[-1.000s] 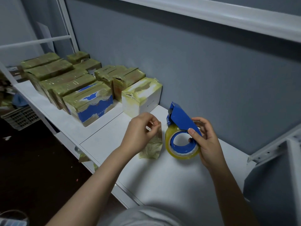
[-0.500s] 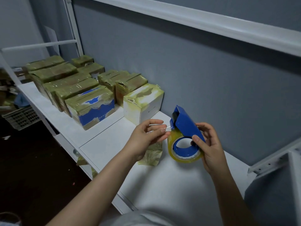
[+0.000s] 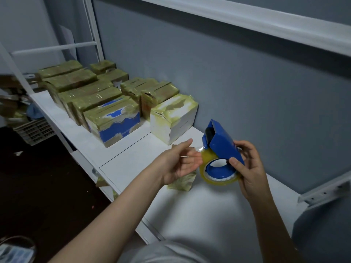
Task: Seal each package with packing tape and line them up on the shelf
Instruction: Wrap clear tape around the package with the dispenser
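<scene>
Two grips share the work over the shelf [image 3: 209, 209]. The right grip [image 3: 245, 168] is clenched round the blue tape dispenser [image 3: 221, 145], thumb on its near face and fingers curled behind. It holds the dispenser tilted above the shelf, with the roll of tape [image 3: 218, 182] at its lower end. The left grip [image 3: 180, 162] is released: thumb up, fingers loosely spread, their tips just beside the roll where a clear strip leaves the dispenser's mouth. Whether they touch the loose end I cannot tell. Under that hand a small tape-wrapped package [image 3: 182, 184] lies flat on the shelf. Farther left, the sealed packages [image 3: 112, 120] stand in rows near the wall [image 3: 228, 92], a white box [image 3: 172, 118] nearest. The step in hand looks like finding the tape's end. Next, the left fingers need to pinch it and draw a length out over the small package.
</scene>
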